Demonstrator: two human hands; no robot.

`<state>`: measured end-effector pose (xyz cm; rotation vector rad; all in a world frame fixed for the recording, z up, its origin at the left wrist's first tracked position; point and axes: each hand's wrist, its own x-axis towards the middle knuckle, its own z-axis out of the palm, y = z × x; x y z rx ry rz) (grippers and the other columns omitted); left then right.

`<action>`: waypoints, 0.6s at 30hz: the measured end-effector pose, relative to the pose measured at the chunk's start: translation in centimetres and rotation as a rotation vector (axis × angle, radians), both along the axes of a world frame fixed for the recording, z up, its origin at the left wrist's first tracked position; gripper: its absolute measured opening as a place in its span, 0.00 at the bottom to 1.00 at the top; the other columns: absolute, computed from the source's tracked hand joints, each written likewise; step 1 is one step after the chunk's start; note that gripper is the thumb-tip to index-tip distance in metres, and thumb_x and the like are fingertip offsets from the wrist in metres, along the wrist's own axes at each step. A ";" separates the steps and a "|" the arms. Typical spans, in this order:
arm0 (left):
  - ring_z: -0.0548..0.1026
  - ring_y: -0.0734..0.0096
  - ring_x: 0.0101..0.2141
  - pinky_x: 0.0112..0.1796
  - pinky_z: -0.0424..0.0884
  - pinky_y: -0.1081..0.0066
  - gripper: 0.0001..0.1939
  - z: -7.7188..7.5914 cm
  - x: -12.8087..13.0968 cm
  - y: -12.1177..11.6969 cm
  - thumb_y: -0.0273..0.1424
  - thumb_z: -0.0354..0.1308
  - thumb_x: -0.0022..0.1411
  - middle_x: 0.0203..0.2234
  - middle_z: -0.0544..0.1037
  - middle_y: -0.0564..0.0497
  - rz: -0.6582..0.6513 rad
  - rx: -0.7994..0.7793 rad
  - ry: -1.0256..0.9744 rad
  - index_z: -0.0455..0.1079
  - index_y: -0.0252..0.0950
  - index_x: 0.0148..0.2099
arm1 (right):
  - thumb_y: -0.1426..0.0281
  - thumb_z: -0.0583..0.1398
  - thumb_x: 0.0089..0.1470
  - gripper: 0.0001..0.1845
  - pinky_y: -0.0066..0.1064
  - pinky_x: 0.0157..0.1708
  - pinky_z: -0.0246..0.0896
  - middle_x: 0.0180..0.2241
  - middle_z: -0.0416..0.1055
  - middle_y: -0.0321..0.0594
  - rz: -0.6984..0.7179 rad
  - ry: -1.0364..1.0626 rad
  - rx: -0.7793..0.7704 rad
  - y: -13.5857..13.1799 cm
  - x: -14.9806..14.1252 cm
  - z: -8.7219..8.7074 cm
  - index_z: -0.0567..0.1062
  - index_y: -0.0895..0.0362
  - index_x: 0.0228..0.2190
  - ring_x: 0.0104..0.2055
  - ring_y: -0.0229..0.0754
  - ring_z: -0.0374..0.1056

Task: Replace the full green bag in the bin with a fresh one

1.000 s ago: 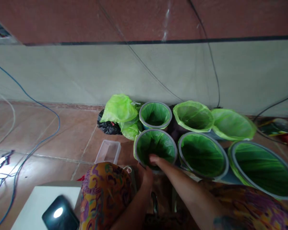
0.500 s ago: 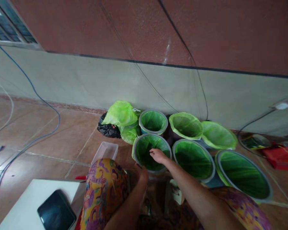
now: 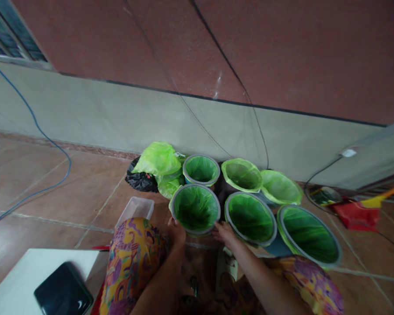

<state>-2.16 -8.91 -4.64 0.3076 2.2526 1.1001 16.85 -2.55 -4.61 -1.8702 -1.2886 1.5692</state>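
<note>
A round trash bin with a grey rim (image 3: pixel 219 205) stands before me, lined with a green plastic bag (image 3: pixel 197 205). My left hand (image 3: pixel 176 232) is at its near left side, fingers curled against the rim. At the near right side my right hand (image 3: pixel 225 233) holds the bin's edge, its fingers toward the bin. The bin seems gripped between both hands; the fingertips are partly hidden. Close to the right hand is another lined bin (image 3: pixel 275 229). Folds of the bag show inside the near bin.
Several more green-lined bins, including a back bin (image 3: pixel 202 156), stand by the wall. Left of them lie a tied green bag (image 3: pixel 157 158) and a black bag (image 3: pixel 141 180). A clear plastic tray (image 3: pixel 136 209), a white table (image 3: pixel 22 280) with a dark device (image 3: pixel 64 288), and a red dustpan (image 3: pixel 357 215) are around.
My right hand has come out of the near bin to its right rim. The left hand has moved up to the left side. The view has shifted slightly to the right.
</note>
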 end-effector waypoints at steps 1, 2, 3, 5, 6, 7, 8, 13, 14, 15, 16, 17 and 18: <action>0.77 0.60 0.40 0.37 0.70 0.68 0.16 0.1 0.1 0.0 0.30 0.44 0.63 0.37 0.79 0.39 0.019 -0.019 -0.034 0.73 0.32 0.40 | 0.63 0.58 0.54 0.14 0.36 0.34 0.67 0.37 0.76 0.49 -0.090 0.119 -0.091 -0.3 -0.1 -0.4 0.71 0.58 0.40 0.35 0.46 0.75; 0.77 0.59 0.39 0.36 0.70 0.68 0.17 0.2 0.4 0.0 0.31 0.43 0.63 0.37 0.79 0.37 0.035 -0.033 -0.078 0.73 0.31 0.39 | 0.63 0.58 0.54 0.13 0.34 0.32 0.67 0.36 0.76 0.47 -0.156 0.207 -0.160 -0.7 -0.1 -0.7 0.70 0.58 0.39 0.33 0.43 0.74; 0.77 0.58 0.39 0.35 0.71 0.68 0.17 0.2 0.8 -0.1 0.32 0.44 0.63 0.37 0.79 0.36 0.047 -0.040 -0.118 0.73 0.30 0.39 | 0.63 0.58 0.54 0.12 0.32 0.31 0.66 0.34 0.76 0.45 -0.201 0.268 -0.199 -1.0 -0.2 -0.8 0.70 0.57 0.38 0.31 0.41 0.74; 0.78 0.59 0.39 0.35 0.72 0.69 0.15 0.2 2.2 -0.4 0.32 0.50 0.61 0.40 0.79 0.36 0.049 -0.009 -0.191 0.72 0.29 0.43 | 0.63 0.61 0.52 0.11 0.29 0.30 0.64 0.32 0.76 0.41 -0.236 0.347 -0.209 -1.4 -0.2 -0.9 0.71 0.56 0.35 0.29 0.38 0.72; 0.78 0.61 0.39 0.34 0.72 0.70 0.14 0.1 3.0 -0.6 0.31 0.53 0.59 0.40 0.79 0.38 0.035 0.017 -0.230 0.72 0.30 0.45 | 0.63 0.62 0.51 0.10 0.28 0.29 0.63 0.30 0.75 0.39 -0.243 0.367 -0.208 -1.5 -0.2 -0.8 0.71 0.56 0.34 0.28 0.37 0.72; 0.78 0.62 0.38 0.34 0.73 0.70 0.15 -0.1 3.8 -0.8 0.30 0.55 0.58 0.39 0.79 0.40 0.010 0.050 -0.299 0.71 0.32 0.47 | 0.64 0.62 0.50 0.10 0.27 0.28 0.63 0.28 0.75 0.38 -0.247 0.384 -0.208 -1.6 -0.2 -0.7 0.71 0.56 0.32 0.27 0.36 0.71; 0.79 0.63 0.35 0.32 0.73 0.70 0.15 -0.2 4.4 -1.0 0.30 0.55 0.57 0.37 0.80 0.43 -0.016 0.065 -0.386 0.70 0.34 0.47 | 0.64 0.63 0.49 0.09 0.27 0.28 0.62 0.26 0.74 0.36 -0.253 0.396 -0.209 -1.6 -0.3 -0.5 0.71 0.56 0.31 0.25 0.36 0.70; 0.79 0.62 0.35 0.33 0.73 0.69 0.11 -0.8 4.1 -1.0 0.28 0.53 0.58 0.36 0.79 0.42 -0.043 0.043 -0.334 0.70 0.32 0.43 | 0.67 0.61 0.52 0.07 0.26 0.26 0.60 0.22 0.71 0.34 -0.189 0.440 -0.290 -2.3 -1.3 -0.2 0.71 0.58 0.28 0.22 0.34 0.67; 0.78 0.61 0.39 0.35 0.73 0.69 0.10 -0.8 3.5 -0.9 0.28 0.52 0.58 0.39 0.79 0.40 -0.033 0.035 -0.226 0.70 0.31 0.42 | 0.67 0.61 0.52 0.07 0.26 0.25 0.60 0.22 0.72 0.35 -0.144 0.439 -0.324 -2.7 -1.5 -0.3 0.72 0.58 0.28 0.23 0.35 0.68; 0.77 0.60 0.42 0.37 0.73 0.69 0.10 -0.8 2.7 -0.8 0.29 0.51 0.59 0.41 0.78 0.39 -0.026 0.021 -0.133 0.70 0.31 0.41 | 0.67 0.61 0.51 0.07 0.27 0.26 0.60 0.23 0.72 0.36 -0.106 0.435 -0.353 -3.0 -1.8 -0.3 0.72 0.59 0.28 0.24 0.36 0.68; 0.76 0.58 0.44 0.39 0.72 0.68 0.11 -0.8 2.0 -0.7 0.30 0.49 0.61 0.41 0.78 0.38 -0.023 -0.007 -0.068 0.71 0.31 0.40 | 0.67 0.62 0.51 0.08 0.28 0.26 0.61 0.23 0.73 0.37 -0.085 0.429 -0.374 -3.2 -2.1 -0.3 0.73 0.59 0.28 0.24 0.37 0.69; 0.76 0.57 0.44 0.39 0.71 0.67 0.13 -0.8 1.4 -0.6 0.32 0.46 0.62 0.41 0.78 0.37 -0.024 -0.046 -0.035 0.71 0.32 0.38 | 0.66 0.63 0.50 0.08 0.28 0.26 0.61 0.24 0.73 0.38 -0.088 0.423 -0.379 -3.3 -2.3 -0.3 0.73 0.59 0.29 0.25 0.38 0.69; 0.76 0.57 0.43 0.39 0.71 0.66 0.16 -0.8 0.8 -0.6 0.34 0.44 0.64 0.40 0.78 0.36 -0.026 -0.092 -0.022 0.71 0.32 0.37 | 0.66 0.63 0.50 0.08 0.28 0.26 0.61 0.26 0.74 0.38 -0.120 0.411 -0.370 -3.2 -2.5 -0.2 0.73 0.58 0.30 0.26 0.38 0.69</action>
